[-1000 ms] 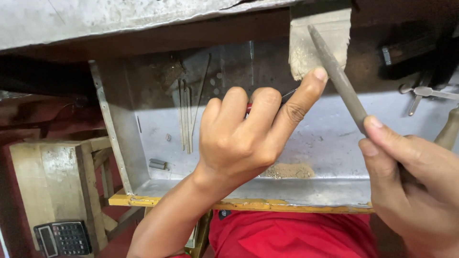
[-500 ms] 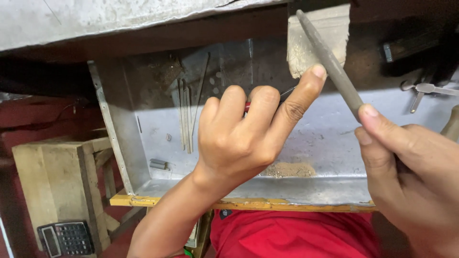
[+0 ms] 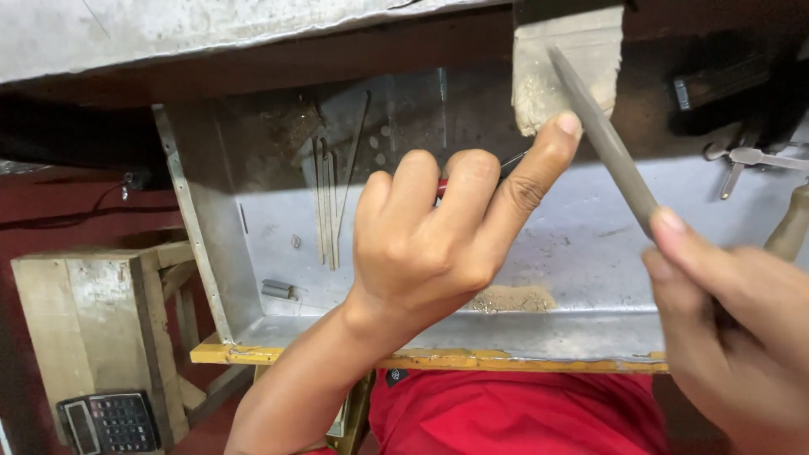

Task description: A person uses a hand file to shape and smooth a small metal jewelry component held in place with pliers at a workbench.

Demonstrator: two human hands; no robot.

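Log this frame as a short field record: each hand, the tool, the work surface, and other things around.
left hand: fisted around a small item with a red part, forefinger stretched up to the file
right hand: grips the lower end of the file
file: grey, slanted, tip at the wooden block
tray: metal, with a dust pile and thin rods
calculator: lower left, beside a wooden stool

Your left hand [image 3: 430, 244] is raised over the tray [image 3: 590, 253], which sits under the bench top, with your right hand [image 3: 733, 320] to its right holding a file [image 3: 602, 139] that slants up to the wooden peg [image 3: 566, 67] behind. In the tray, thin rods [image 3: 327, 202] lie left of your left hand and a heap of filings [image 3: 512, 298] lies just right of your wrist. Left of the tray stands a stool [image 3: 84, 312], with a calculator [image 3: 109, 421] in front of it.
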